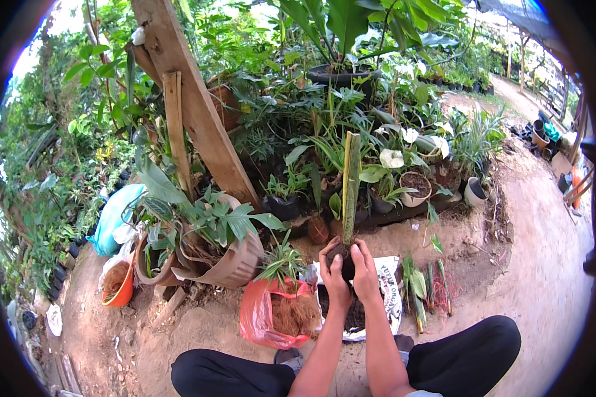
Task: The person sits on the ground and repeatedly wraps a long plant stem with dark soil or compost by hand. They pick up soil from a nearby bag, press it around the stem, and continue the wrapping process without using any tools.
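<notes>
Between my left hand [334,270] and my right hand [365,268] is a dark ball of soil [346,258], both palms cupped around its sides. A snake plant leaf cutting [351,188], green with a yellow edge, stands upright from the top of the ball. Below my hands lies an opened white sack [390,297] bearing writing, with dark soil [355,317] in it. Left of it sits a red plastic bag [256,312] of brown coconut fibre [293,312]. More leaf cuttings [418,297] lie on the ground at the right, beside red string [444,293].
Large clay-coloured pots [238,263] with leafy plants stand at the left, near an orange bucket [119,288] and a blue sack [116,213]. A wooden post [198,104] slants down behind them. Potted plants, one in a cream pot [415,198], line the bank ahead.
</notes>
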The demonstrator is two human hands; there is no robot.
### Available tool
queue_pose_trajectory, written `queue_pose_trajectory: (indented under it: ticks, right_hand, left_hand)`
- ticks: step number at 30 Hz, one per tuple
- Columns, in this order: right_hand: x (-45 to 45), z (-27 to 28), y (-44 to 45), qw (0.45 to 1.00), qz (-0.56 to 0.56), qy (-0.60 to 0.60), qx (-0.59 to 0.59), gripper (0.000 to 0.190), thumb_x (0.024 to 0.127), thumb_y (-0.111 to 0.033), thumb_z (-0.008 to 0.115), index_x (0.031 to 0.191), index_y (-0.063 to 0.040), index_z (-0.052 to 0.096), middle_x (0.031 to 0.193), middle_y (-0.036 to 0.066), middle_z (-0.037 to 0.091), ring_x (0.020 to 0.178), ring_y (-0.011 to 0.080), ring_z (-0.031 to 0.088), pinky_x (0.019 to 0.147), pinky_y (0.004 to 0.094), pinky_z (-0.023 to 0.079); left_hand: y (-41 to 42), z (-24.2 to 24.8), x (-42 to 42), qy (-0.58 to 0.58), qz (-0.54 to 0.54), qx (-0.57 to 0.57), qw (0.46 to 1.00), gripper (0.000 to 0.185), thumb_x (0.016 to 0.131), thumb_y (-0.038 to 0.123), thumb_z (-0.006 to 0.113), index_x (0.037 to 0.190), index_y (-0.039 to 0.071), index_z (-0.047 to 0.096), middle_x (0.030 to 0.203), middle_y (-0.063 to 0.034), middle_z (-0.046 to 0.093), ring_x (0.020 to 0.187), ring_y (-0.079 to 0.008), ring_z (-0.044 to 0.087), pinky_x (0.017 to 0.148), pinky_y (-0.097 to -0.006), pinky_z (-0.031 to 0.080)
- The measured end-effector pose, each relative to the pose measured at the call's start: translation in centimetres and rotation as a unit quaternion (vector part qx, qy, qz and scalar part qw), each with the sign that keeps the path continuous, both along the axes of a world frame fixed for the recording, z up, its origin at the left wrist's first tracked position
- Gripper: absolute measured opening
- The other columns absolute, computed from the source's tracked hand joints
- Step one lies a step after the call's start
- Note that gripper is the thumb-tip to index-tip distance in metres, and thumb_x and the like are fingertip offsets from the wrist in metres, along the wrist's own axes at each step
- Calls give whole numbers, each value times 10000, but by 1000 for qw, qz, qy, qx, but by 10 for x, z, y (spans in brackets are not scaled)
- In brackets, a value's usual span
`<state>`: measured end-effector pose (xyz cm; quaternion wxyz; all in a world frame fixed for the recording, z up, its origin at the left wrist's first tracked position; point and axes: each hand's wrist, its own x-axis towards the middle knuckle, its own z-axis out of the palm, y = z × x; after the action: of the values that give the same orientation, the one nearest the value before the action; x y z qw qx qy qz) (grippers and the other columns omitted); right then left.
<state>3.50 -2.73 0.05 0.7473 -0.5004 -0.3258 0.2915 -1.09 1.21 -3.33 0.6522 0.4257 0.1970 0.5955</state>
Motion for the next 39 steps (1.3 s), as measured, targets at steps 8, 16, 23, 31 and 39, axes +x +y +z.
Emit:
queue_pose_trajectory:
  ticks: [8, 16, 23, 31, 39]
  right_hand:
    - [0, 0, -2, 998, -27, 41, 40, 229, 989, -212, 580, 1107, -15, 587, 1015, 31, 632, 929, 88, 559, 831, 241, 458]
    - [13, 9, -13, 989, -36, 135, 46, 383, 856, -181, 745, 1168, 7, 624, 1076, 92, 689, 933, 147, 643, 826, 283, 491]
    - [6, -13, -5, 994, 6, 111, -4, 193, 869, -76, 684, 1027, 34, 683, 939, 60, 700, 837, 120, 639, 788, 253, 496]
    - [7, -29, -3, 986, -29, 160, -22, 190, 899, -103, 648, 1026, 35, 680, 925, 60, 688, 819, 125, 631, 743, 248, 502]
    - [16, -13, -10, 975, -72, 210, 12, 381, 945, -326, 627, 1095, 24, 641, 1042, 98, 674, 885, 179, 653, 807, 308, 529]
  left_hand:
    - [0, 10, -5, -33, -70, -57, 995, 422, 899, 136, 670, 1272, 28, 503, 1375, -147, 498, 1240, -224, 494, 1061, -344, 380]
    - [-8, 1, 4, -86, -177, -28, 980, 902, 870, 565, 646, 1486, 52, 232, 1399, -99, 480, 1251, -224, 499, 1067, -369, 401]
    - [-11, 4, 6, -87, -40, -159, 983, 526, 940, 374, 647, 1287, 21, 470, 1229, -100, 614, 1089, -188, 592, 945, -329, 488]
    - [-15, -1, 10, -41, 6, -266, 963, 352, 860, 180, 772, 1065, -5, 553, 952, -74, 669, 879, -130, 614, 806, -270, 496]
    - [-16, 9, 6, -205, -106, -288, 929, 487, 993, 502, 457, 1199, 64, 508, 1224, -100, 606, 1144, -229, 570, 985, -386, 464]
